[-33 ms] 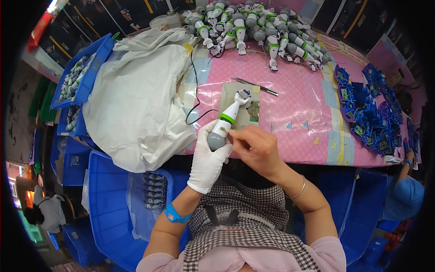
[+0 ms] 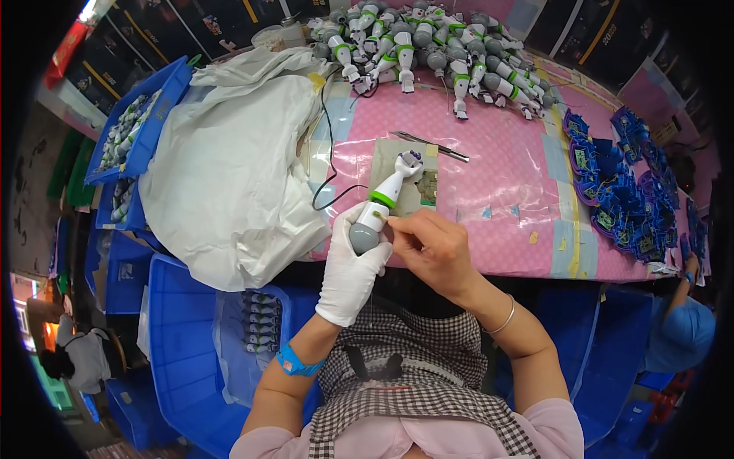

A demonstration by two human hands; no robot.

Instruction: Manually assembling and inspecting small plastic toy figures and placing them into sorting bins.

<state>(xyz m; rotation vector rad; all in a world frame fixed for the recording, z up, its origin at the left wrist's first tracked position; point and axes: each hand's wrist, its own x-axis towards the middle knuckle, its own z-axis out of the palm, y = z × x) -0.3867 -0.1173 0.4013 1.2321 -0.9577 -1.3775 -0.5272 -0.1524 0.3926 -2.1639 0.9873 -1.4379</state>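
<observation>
Barely shifted since the earlier frame: right hand (image 2: 440, 249), curled closed beside toy arm (image 2: 389, 188); whether anything is pinched cannot be told | toy arm: white, green-banded, grey-domed, purple-tipped, slanted over board (image 2: 384, 158) | its domed end gripped by gloved left hand (image 2: 346, 271)

The small green patch (image 2: 378, 216) on the toy arm (image 2: 383, 200) shows a little brighter and farther up. Beside it, the fingertips of the right hand (image 2: 434, 249) have shifted very slightly far.
</observation>
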